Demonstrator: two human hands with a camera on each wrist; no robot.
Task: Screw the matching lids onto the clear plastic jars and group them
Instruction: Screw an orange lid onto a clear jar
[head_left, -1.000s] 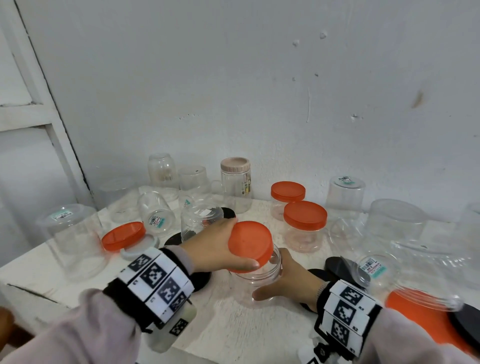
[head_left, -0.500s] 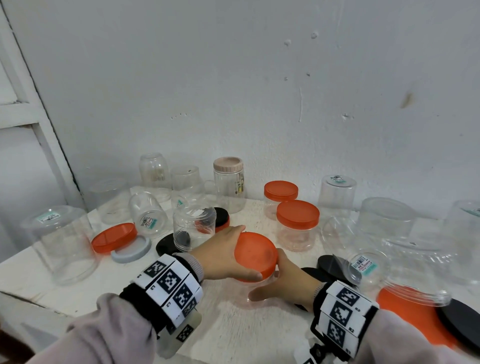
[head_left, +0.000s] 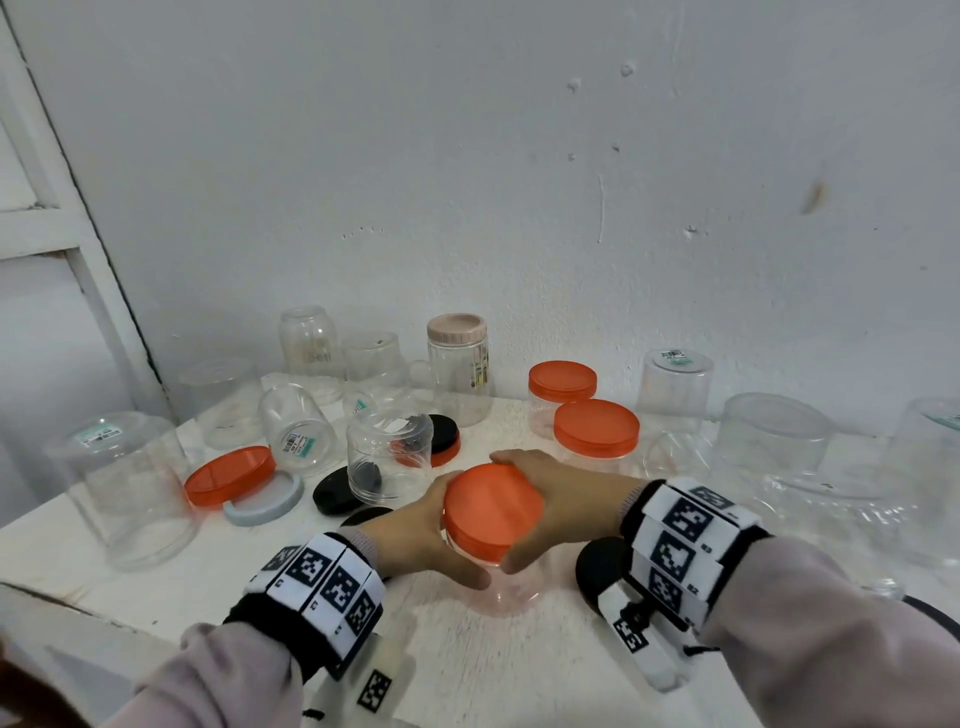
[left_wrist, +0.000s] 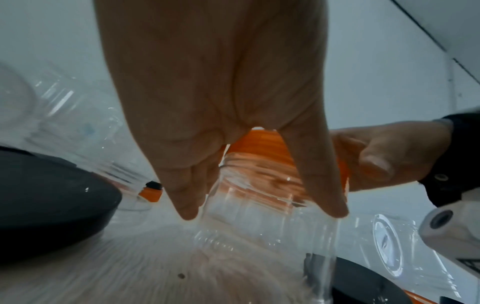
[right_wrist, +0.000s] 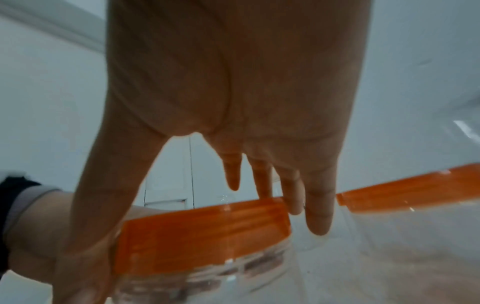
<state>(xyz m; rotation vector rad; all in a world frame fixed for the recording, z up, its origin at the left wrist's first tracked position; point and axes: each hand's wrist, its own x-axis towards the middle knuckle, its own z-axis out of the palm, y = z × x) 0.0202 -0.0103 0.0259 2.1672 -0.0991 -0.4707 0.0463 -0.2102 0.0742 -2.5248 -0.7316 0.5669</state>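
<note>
Grip: left hand (head_left: 415, 535) curls around the clear jar (head_left: 506, 582) just under its rim; right hand (head_left: 566, 506) wraps thumb and fingers round the orange lid (head_left: 491, 512) seated on that jar.
Table (head_left: 467, 670): white, carries the jar upright under the grip.
Large upturned jar (head_left: 127, 488): far left of the grip, well apart.
Two orange-lidded jars (head_left: 596, 436): just beyond the right hand, near the wall.
Small upturned jar (head_left: 389, 457): just behind the left hand.
Loose orange lid (head_left: 229, 475): left of the grip, leaning on a grey lid (head_left: 265, 501).
Black lid (head_left: 335, 491): flat, close behind the left hand.
</note>
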